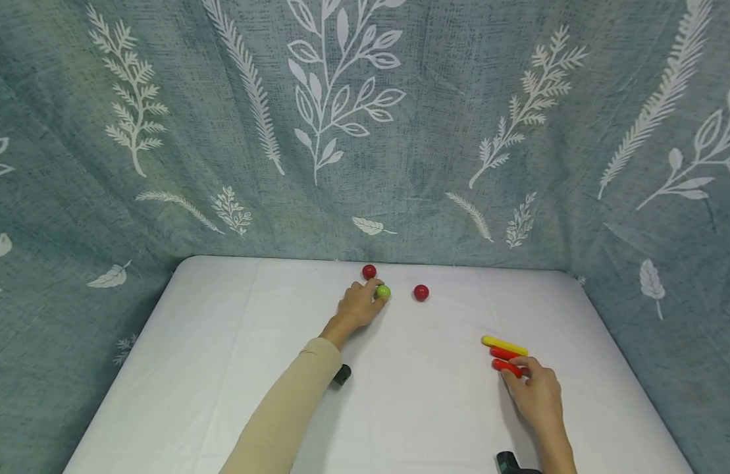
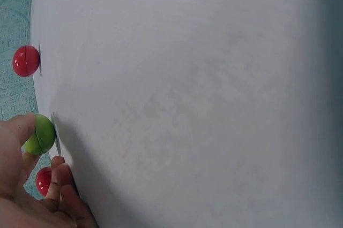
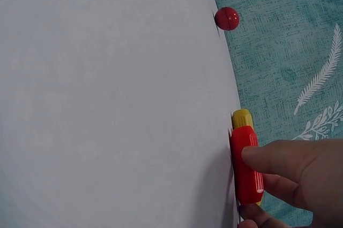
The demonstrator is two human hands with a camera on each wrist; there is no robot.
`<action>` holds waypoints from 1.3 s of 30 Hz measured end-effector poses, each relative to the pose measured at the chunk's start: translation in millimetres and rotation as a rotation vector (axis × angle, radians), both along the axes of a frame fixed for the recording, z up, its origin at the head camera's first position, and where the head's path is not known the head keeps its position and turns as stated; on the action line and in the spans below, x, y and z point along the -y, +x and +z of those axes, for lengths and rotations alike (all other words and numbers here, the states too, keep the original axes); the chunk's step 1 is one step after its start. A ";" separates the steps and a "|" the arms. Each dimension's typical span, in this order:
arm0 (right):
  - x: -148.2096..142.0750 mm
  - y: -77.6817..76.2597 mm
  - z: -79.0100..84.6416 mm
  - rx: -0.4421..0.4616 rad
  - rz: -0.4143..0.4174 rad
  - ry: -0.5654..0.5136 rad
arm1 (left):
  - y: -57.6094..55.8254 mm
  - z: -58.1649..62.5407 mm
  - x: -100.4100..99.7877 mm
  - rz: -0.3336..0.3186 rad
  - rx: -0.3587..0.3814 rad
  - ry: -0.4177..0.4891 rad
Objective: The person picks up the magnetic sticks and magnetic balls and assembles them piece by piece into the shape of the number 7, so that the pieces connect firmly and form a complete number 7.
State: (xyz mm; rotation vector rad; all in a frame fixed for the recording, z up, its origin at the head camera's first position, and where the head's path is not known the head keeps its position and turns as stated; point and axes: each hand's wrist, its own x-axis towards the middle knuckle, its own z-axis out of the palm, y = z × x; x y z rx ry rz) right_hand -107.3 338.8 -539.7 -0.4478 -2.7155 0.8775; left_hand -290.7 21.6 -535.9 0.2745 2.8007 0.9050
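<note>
Near the far edge of the table, my left hand (image 1: 360, 304) pinches a small glossy green ball (image 1: 384, 291) between thumb and fingers; a seam runs round the ball (image 2: 40, 135) in the left wrist view. One red ball (image 1: 369, 271) lies just beyond that hand, and another red ball (image 1: 421, 292) sits to the green one's right. At the right, my right hand (image 1: 536, 388) pinches a short, thick red stick (image 1: 507, 367) with thumb and fingers. Just beyond it lie a second red stick (image 1: 504, 353) and a longer yellow stick (image 1: 504, 345), roughly side by side.
A white cloth covers the table (image 1: 412, 395). Behind it hangs a green-blue curtain (image 1: 365, 197) with white leaf prints, also reaching round both sides. Black wrist devices show by the left sleeve (image 1: 299, 401) and below the right hand.
</note>
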 end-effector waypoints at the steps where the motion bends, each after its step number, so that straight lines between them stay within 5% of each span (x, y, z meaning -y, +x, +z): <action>1: 0.1 0.0 0.1 -0.004 0.005 0.004 | -0.3 -0.4 0.1 -0.001 0.000 0.000; 18: 0.2 0.1 0.1 0.038 0.026 0.012 | 2.4 0.3 1.6 -0.025 -0.022 -0.004; 26: 14.0 0.0 13.5 0.077 0.039 -0.021 | 8.1 3.0 12.5 -0.082 -0.060 0.085; 39: 50.3 -17.0 26.9 0.034 0.208 -0.064 | 43.8 17.8 54.2 -0.143 -0.056 0.131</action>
